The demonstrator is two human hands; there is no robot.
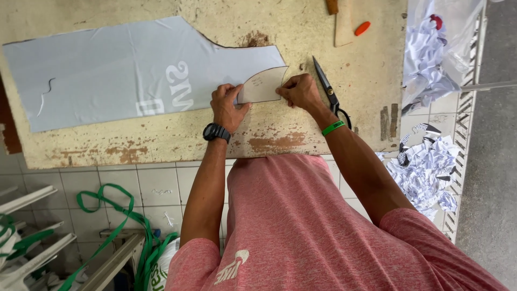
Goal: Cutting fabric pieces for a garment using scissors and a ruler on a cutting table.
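A curved card template (pixel 262 86) lies near the middle of the frame, set on the right-hand end of a long pale blue-grey fabric piece (pixel 107 75) that stretches from there to the upper left across a worn, paint-chipped worktop (pixel 301 32). The fabric already has a shaped outline with a scooped edge along its top, so it looks cut to form, while the end under the template appears not yet trimmed to the card's curve; that much seems left to do. The left hand (pixel 227 108), with a black watch at the wrist, presses the template's left edge, its fingers bent and pinching down on card and cloth together. The right hand (pixel 299 91), a green band on its wrist, has its fingers curled over the template's right corner, holding it flat rather than gripping anything loose. Just right of that hand a pair of black-handled scissors (pixel 329 91) rests untouched on the worktop. Farther right, at the frame's edge, crumpled cloth scraps (pixel 425 172) pile up, and green straps (pixel 116 215) trail at the lower left.
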